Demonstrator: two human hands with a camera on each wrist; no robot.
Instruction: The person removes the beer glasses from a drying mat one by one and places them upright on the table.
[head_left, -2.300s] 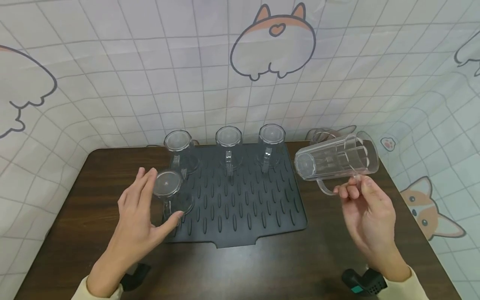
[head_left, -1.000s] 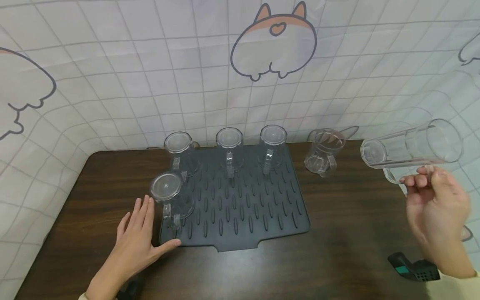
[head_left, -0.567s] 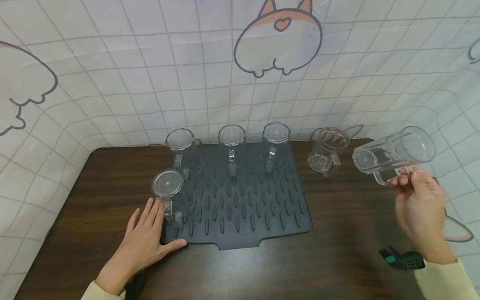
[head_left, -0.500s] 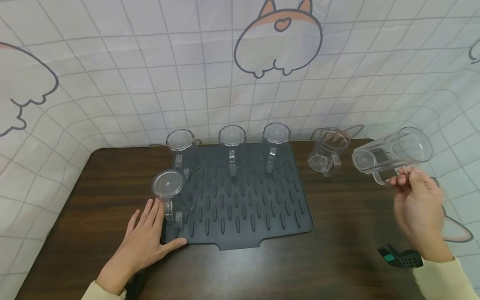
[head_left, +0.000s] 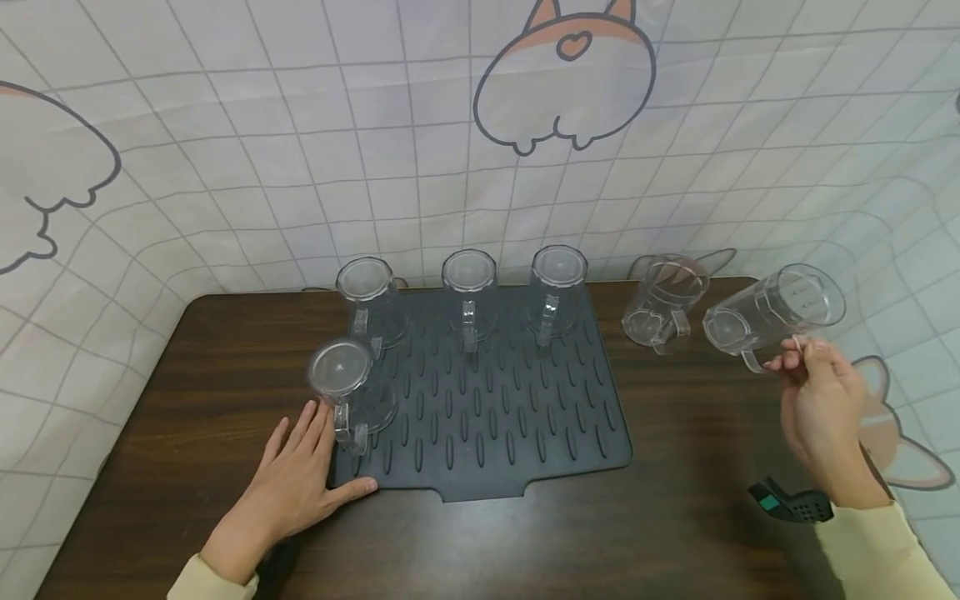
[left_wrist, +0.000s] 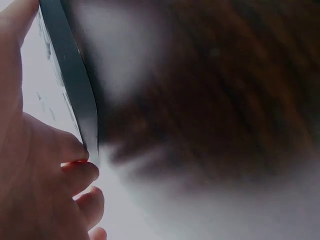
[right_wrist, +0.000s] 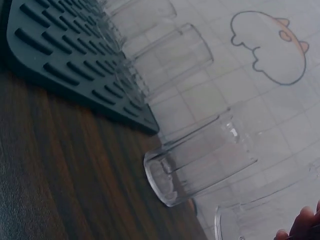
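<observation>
My right hand (head_left: pixel 825 408) pinches the handle of a clear glass mug (head_left: pixel 772 312) at the table's back right. The mug leans, mouth tipped up and to the right. In the right wrist view only fingertips (right_wrist: pixel 305 222) and part of that mug show. My left hand (head_left: pixel 288 475) lies with fingers spread at the left edge of a dark grey drying mat (head_left: pixel 483 479). Its fingertips are right beside an upside-down glass mug (head_left: pixel 341 371) at the mat's left. Upside down along the mat's back stand three more mugs: left (head_left: pixel 365 281), middle (head_left: pixel 469 272) and right (head_left: pixel 559 267).
Between the mat and my right hand an upright glass mug (head_left: pixel 663 304) stands on the dark wooden table (head_left: pixel 675 483), its handle toward the front right. A white gridded cloth (head_left: pixel 300 167) with cartoon dogs hangs behind and at both sides.
My right hand carried its mug right, then back a little left and lower, the mug now more upright. My left hand moved down from around the front mug to the mat's edge.
</observation>
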